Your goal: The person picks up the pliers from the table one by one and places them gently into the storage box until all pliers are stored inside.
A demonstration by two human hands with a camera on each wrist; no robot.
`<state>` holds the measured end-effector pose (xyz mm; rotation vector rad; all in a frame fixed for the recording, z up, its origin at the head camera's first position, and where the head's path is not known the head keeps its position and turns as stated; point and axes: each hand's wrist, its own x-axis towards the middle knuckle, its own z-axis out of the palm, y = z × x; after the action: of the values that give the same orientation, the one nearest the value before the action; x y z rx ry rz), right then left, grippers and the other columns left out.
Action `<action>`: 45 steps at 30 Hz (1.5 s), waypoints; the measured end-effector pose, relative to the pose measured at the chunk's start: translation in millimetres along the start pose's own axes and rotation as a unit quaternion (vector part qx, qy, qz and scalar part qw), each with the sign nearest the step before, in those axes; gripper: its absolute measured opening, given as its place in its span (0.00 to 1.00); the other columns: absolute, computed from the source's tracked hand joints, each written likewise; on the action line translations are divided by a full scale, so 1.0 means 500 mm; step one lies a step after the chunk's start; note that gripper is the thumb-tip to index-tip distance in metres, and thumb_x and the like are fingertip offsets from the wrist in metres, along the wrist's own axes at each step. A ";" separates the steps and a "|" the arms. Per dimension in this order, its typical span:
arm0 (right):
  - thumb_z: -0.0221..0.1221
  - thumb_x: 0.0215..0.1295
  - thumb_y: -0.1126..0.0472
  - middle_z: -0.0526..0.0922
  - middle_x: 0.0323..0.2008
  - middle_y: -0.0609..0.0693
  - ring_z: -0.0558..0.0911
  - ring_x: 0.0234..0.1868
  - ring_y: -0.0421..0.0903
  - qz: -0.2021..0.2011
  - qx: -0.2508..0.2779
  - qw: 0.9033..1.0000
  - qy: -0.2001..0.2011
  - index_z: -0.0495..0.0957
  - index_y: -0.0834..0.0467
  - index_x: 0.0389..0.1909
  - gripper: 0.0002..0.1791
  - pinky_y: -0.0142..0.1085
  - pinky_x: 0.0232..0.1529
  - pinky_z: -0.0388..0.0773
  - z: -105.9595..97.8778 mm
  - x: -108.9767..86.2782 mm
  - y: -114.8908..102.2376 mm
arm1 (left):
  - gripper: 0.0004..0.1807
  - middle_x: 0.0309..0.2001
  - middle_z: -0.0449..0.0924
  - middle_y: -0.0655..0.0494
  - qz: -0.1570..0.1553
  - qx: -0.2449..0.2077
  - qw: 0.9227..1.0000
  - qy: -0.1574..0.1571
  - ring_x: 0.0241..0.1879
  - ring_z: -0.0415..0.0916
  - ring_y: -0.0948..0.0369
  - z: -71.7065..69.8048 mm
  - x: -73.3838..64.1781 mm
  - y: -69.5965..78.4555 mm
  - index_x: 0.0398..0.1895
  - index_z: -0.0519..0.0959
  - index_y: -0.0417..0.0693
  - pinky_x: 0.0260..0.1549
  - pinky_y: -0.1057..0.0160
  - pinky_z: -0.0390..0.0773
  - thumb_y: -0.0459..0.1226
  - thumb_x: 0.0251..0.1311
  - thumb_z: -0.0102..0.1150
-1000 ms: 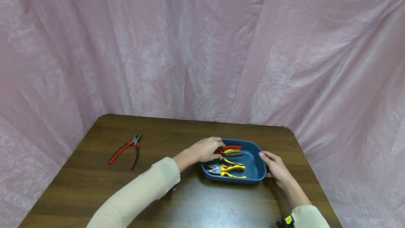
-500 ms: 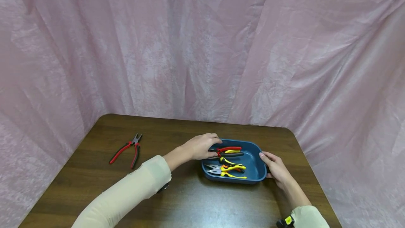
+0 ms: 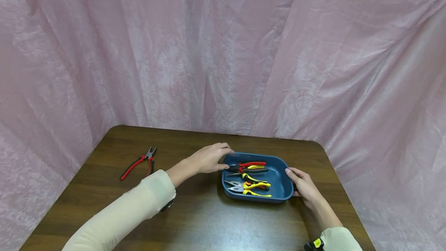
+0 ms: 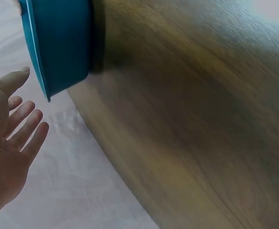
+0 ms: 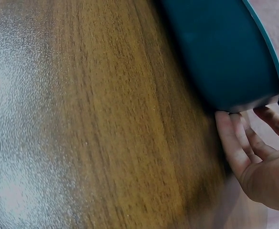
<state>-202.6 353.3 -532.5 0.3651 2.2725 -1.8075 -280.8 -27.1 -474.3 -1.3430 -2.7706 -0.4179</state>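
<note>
A blue rectangular tray [image 3: 280, 177] with rounded corners stands on the table, several pliers lying inside. Red-and-black-handled pliers [image 3: 252, 164] lie at its back, and yellow-handled pliers [image 3: 249, 187] at its front, over other handles. My left hand [image 3: 205, 160] hovers by the tray's left end, holding nothing; the left wrist view shows its fingers [image 4: 27, 129] apart from the tray wall [image 4: 63, 47]. At the right end my right hand [image 3: 306, 187] grips the tray, thumb on the rim and fingers [image 5: 232, 143] against the outer wall.
Another pair of red-and-black pliers [image 3: 148, 156] lies spread on the table's left side, one handle partly behind the left sleeve [image 3: 139, 200]. The brown wooden table [image 3: 223, 227] ends at a pink curtain [image 3: 223, 49] behind. A black strapped device [image 3: 313, 244] sits at the right wrist.
My left hand has let go of the red-and-black pliers in the tray and drawn back leftward past the tray's left end. The right hand and tray stay nearly in place.
</note>
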 end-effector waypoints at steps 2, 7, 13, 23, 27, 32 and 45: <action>0.56 0.68 0.37 0.74 0.59 0.59 0.78 0.46 0.49 -0.001 0.000 1.000 0.000 0.67 0.59 0.69 0.38 0.48 0.39 0.84 0.001 0.000 0.000 | 0.30 0.58 0.73 0.60 -0.006 0.003 1.000 0.003 0.57 0.72 0.61 -0.006 -0.009 -0.006 0.65 0.75 0.52 0.53 0.58 0.77 0.50 0.61 0.67; 0.57 0.67 0.36 0.74 0.58 0.59 0.79 0.45 0.48 -0.003 -0.002 1.000 0.003 0.68 0.58 0.68 0.38 0.47 0.38 0.84 -0.001 -0.002 0.000 | 0.31 0.58 0.73 0.59 -0.014 0.014 1.000 0.009 0.58 0.72 0.60 -0.014 -0.028 -0.021 0.65 0.75 0.52 0.55 0.57 0.76 0.50 0.60 0.68; 0.56 0.68 0.36 0.74 0.58 0.59 0.79 0.45 0.48 -0.005 -0.004 1.000 -0.001 0.67 0.59 0.69 0.38 0.47 0.38 0.84 0.001 -0.005 -0.001 | 0.31 0.57 0.73 0.59 -0.019 0.028 0.999 0.010 0.58 0.72 0.61 -0.010 -0.051 -0.040 0.65 0.74 0.53 0.55 0.58 0.75 0.50 0.59 0.68; 0.56 0.68 0.37 0.75 0.57 0.59 0.79 0.46 0.48 -0.002 0.002 1.000 -0.004 0.68 0.59 0.68 0.37 0.47 0.39 0.84 0.006 -0.002 -0.002 | 0.32 0.58 0.73 0.59 -0.046 0.033 0.998 0.009 0.58 0.72 0.60 -0.018 -0.104 -0.071 0.66 0.74 0.52 0.52 0.58 0.77 0.50 0.59 0.68; 0.56 0.68 0.37 0.75 0.58 0.59 0.79 0.46 0.49 0.000 0.004 1.000 -0.004 0.68 0.59 0.68 0.37 0.47 0.39 0.84 0.008 0.002 -0.004 | 0.33 0.59 0.73 0.57 -0.061 0.025 0.998 0.010 0.58 0.73 0.59 -0.018 -0.125 -0.086 0.66 0.74 0.51 0.51 0.56 0.77 0.50 0.58 0.69; 0.56 0.69 0.39 0.75 0.57 0.59 0.79 0.46 0.50 0.002 0.010 1.000 -0.004 0.68 0.59 0.68 0.35 0.49 0.39 0.84 0.008 0.004 -0.002 | 0.35 0.60 0.72 0.56 -0.086 0.028 0.996 -0.003 0.58 0.73 0.57 -0.009 -0.154 -0.110 0.67 0.72 0.51 0.49 0.57 0.78 0.51 0.58 0.69; 0.57 0.69 0.40 0.77 0.54 0.58 0.81 0.44 0.49 0.000 0.018 1.000 -0.004 0.68 0.59 0.67 0.36 0.49 0.38 0.84 0.006 0.003 -0.001 | 0.36 0.60 0.72 0.54 -0.131 0.025 0.991 -0.009 0.56 0.74 0.55 -0.012 -0.216 -0.153 0.68 0.71 0.50 0.46 0.56 0.79 0.51 0.58 0.69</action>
<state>-204.3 350.6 -533.1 0.3639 2.2375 -1.8497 -272.8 -156.5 -501.8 -0.9786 -2.9606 -0.3447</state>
